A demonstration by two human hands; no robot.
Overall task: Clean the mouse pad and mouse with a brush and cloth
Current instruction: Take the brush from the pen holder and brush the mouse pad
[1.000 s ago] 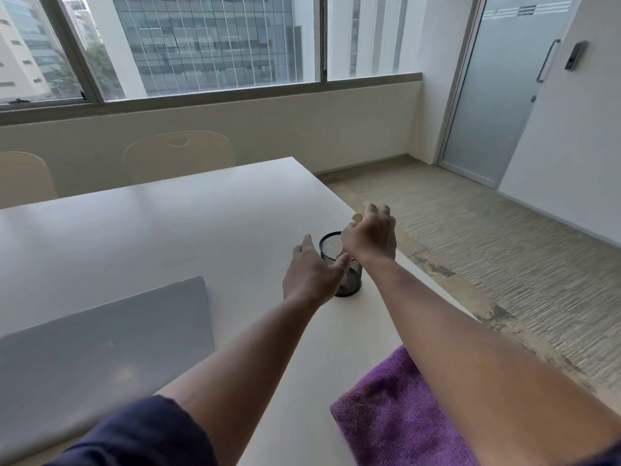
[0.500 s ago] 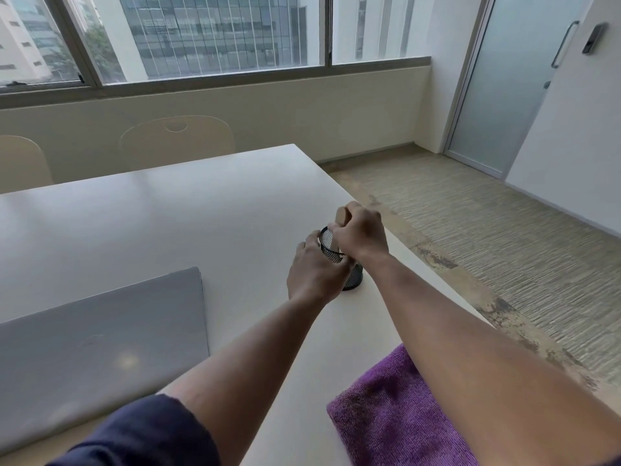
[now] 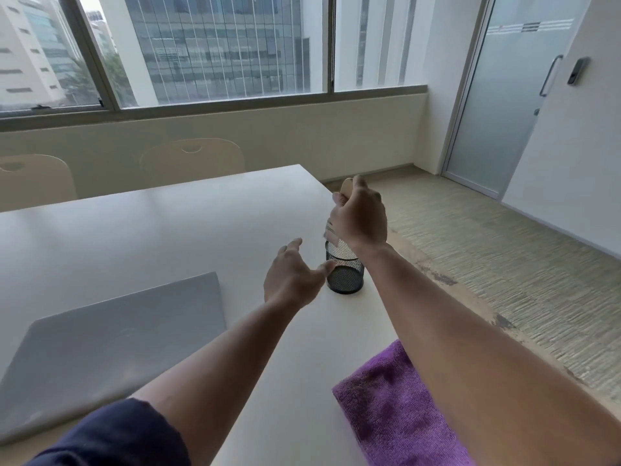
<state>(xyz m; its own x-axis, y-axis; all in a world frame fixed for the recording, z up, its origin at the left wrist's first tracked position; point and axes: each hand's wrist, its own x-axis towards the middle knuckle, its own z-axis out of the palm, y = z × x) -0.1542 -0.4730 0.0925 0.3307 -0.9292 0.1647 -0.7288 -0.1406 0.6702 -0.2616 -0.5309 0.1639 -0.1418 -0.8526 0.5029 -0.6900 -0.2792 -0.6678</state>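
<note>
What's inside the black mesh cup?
The mesh cup looks mostly empty through its wire. Just above it, the right hand grips a wooden-handled brush; its lower end is hidden behind the hand.

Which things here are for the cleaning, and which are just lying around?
For the cleaning:
brush, gripped in the right hand
purple cloth

Just lying around:
mesh cup
laptop
chairs
</note>
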